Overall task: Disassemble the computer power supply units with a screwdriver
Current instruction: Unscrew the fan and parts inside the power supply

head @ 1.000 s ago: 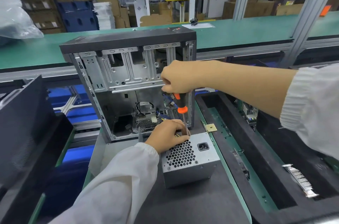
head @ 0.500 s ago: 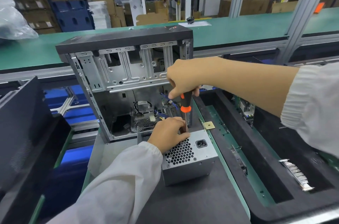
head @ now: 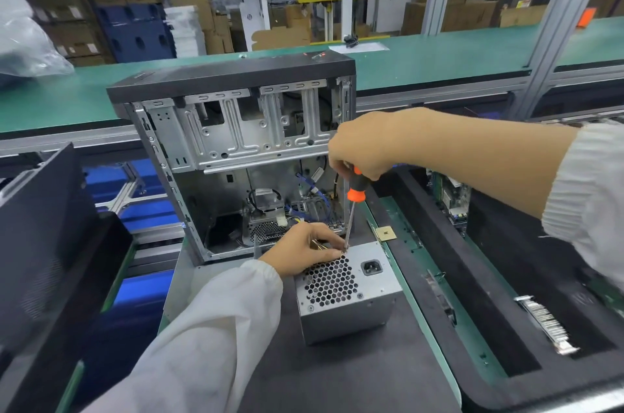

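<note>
A grey metal power supply unit (head: 347, 294) with a honeycomb grille and a power socket stands on the dark mat in front of me. My right hand (head: 361, 149) grips the black-and-orange handle of a screwdriver (head: 353, 206), held nearly upright. Its tip meets the unit's far left top corner. My left hand (head: 304, 248) rests on that same corner, fingers curled beside the shaft and over some wires. The screw itself is hidden by my fingers.
An open computer case (head: 236, 155) stands upright just behind the unit, cables inside. A black foam tray (head: 489, 311) with circuit boards and a metal bracket (head: 547, 321) lies to the right. A dark panel (head: 44, 243) leans at the left. A green conveyor (head: 439, 51) runs behind.
My right hand has shifted a little to the right on the screwdriver handle, tilting the tool. The left hand and the unit have stayed in place.
</note>
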`<act>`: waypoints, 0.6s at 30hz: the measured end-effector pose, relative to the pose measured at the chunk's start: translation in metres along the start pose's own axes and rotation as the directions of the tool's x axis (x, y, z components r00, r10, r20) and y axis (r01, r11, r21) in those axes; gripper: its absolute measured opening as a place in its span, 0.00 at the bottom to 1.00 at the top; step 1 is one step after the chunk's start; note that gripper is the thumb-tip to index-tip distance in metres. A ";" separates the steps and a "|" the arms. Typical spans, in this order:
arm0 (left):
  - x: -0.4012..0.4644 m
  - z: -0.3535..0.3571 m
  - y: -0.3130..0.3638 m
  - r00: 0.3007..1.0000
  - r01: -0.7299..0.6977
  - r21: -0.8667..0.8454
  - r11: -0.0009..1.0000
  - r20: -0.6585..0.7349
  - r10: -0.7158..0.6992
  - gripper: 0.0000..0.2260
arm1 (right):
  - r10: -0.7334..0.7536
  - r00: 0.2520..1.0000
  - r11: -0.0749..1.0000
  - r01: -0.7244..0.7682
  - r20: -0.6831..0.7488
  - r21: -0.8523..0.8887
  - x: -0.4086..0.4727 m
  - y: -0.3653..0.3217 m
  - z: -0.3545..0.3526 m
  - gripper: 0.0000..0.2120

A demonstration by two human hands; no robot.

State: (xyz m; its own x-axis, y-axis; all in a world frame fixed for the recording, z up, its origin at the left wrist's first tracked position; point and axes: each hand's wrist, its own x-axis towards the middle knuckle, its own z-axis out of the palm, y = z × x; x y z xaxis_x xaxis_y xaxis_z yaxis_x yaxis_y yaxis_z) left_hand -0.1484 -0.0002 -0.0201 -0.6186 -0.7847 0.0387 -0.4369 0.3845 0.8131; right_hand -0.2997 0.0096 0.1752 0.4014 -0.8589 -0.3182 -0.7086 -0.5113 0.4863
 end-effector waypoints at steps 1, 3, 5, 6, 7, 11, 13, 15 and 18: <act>0.001 0.000 0.000 1.000 0.005 -0.002 1.000 0.002 -0.005 0.07 | -0.024 0.998 0.999 0.022 -0.066 -0.035 0.000 -0.001 0.003 0.13; 0.001 0.000 0.000 1.000 0.012 -0.005 1.000 0.002 -0.012 0.07 | -0.090 0.981 0.987 0.064 -0.173 -0.147 0.001 -0.005 0.010 0.10; 0.001 0.001 0.000 1.000 0.021 -0.011 1.000 -0.013 -0.021 0.07 | -0.152 0.954 0.965 0.087 -0.258 -0.246 0.002 -0.008 0.018 0.10; 0.000 0.002 0.000 0.999 0.024 -0.012 1.000 -0.023 -0.024 0.07 | -0.179 0.939 0.957 0.096 -0.294 -0.275 0.002 -0.007 0.020 0.10; 0.000 0.003 0.000 0.999 0.024 -0.015 1.000 -0.033 -0.025 0.07 | -0.198 0.926 0.951 0.102 -0.322 -0.291 0.001 -0.007 0.023 0.11; 0.000 0.009 0.003 0.991 0.024 -0.019 1.000 -0.132 -0.026 0.04 | -0.192 0.913 0.957 0.092 -0.359 -0.277 -0.005 0.001 0.028 0.11; 0.000 0.010 0.005 0.985 0.014 -0.042 0.999 -0.172 -0.021 0.03 | -0.164 0.916 0.966 0.074 -0.367 -0.247 -0.010 0.007 0.030 0.11; 0.000 0.010 0.006 0.982 0.003 -0.065 0.998 -0.187 -0.015 0.02 | -0.131 0.916 0.976 0.053 -0.379 -0.211 -0.015 0.014 0.032 0.12; -0.001 0.006 0.005 0.982 -0.001 -0.083 0.997 -0.189 -0.015 0.02 | -0.057 0.930 0.994 0.017 -0.362 -0.112 -0.020 0.023 0.039 0.12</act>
State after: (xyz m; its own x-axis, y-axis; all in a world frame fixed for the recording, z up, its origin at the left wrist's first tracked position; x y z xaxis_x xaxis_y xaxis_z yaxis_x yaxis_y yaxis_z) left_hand -0.1536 0.0054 -0.0191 -0.4774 -0.8681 0.1360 -0.3803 0.3436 0.8587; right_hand -0.3467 0.0161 0.1611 0.6238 -0.7810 -0.0287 -0.6320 -0.5258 0.5693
